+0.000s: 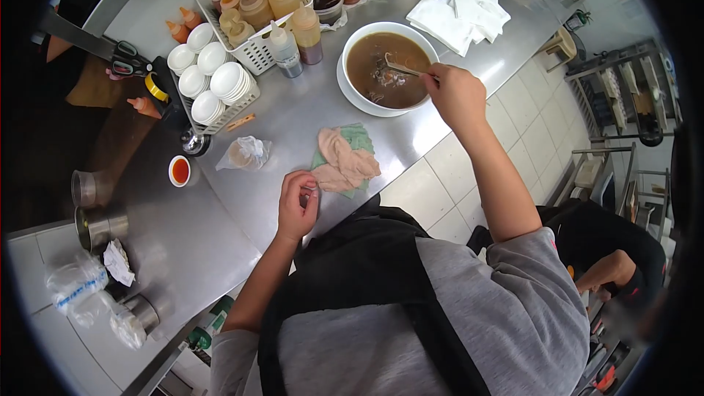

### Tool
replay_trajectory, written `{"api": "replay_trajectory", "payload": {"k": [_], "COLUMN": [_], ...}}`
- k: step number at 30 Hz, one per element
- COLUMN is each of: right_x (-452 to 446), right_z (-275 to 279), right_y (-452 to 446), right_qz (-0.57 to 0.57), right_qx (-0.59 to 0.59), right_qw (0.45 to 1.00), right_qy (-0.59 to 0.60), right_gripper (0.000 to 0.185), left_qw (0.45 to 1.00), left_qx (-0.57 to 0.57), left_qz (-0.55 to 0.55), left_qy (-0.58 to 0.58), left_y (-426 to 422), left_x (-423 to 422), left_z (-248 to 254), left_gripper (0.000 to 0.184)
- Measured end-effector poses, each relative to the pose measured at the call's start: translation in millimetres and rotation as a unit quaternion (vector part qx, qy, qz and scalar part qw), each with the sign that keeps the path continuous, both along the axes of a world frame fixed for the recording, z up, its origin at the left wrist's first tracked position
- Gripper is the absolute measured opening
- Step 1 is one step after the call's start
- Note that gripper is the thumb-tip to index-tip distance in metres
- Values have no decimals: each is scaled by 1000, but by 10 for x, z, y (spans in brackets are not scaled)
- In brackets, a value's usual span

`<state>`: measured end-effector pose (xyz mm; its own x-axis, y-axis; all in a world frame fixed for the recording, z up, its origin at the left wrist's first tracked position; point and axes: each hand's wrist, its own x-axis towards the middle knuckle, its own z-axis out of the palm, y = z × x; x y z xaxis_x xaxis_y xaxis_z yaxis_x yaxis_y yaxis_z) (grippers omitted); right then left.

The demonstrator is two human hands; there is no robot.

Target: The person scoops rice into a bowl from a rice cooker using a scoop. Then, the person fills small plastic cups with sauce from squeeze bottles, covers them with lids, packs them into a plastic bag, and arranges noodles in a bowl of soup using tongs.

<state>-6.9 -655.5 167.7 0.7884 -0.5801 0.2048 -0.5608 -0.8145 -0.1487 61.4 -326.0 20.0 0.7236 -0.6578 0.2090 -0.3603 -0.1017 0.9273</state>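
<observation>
My right hand (pixel 456 95) grips the handle of a spoon (pixel 405 68), its end dipped in brown soup with pale strands. The soup fills a large white bowl (pixel 352 88) that stands on a white plate (pixel 346 97). On the steel counter, my left hand (pixel 298 205) rests with its fingers curled in and nothing visible in them. Right beside it lie a crumpled pinkish cloth (pixel 345 163) and a green cloth (pixel 356 134) underneath. A knotted clear plastic bag (pixel 246 154) sits a little farther left.
White cups (pixel 213 59) are stacked in a basket next to a crate of sauce bottles (pixel 257 11). Two squeeze bottles (pixel 284 50) stand left of the bowl. White napkins (pixel 458 15) lie behind it. A small cup of red sauce (pixel 180 171) is at left. Another person (pixel 612 257) is at right.
</observation>
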Motion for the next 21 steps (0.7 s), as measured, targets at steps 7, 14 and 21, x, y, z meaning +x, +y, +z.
{"api": "replay_trajectory", "payload": {"k": [7, 14, 21], "right_x": [-243, -385, -555], "right_z": [214, 424, 771], "right_y": [-142, -181, -106], "right_qz": [43, 33, 10], "right_qx": [-40, -58, -54], "right_qw": [998, 998, 988], "right_qy": [-10, -2, -143], "right_gripper": [16, 16, 15], "left_qw": [1000, 1000, 1000], "left_qx": [18, 16, -3], "left_qz": [10, 2, 3], "left_qy": [-9, -4, -15], "left_y": [-13, -4, -1], "left_x": [-24, -24, -32], "left_z": [25, -6, -19], "left_gripper": [25, 25, 25]}}
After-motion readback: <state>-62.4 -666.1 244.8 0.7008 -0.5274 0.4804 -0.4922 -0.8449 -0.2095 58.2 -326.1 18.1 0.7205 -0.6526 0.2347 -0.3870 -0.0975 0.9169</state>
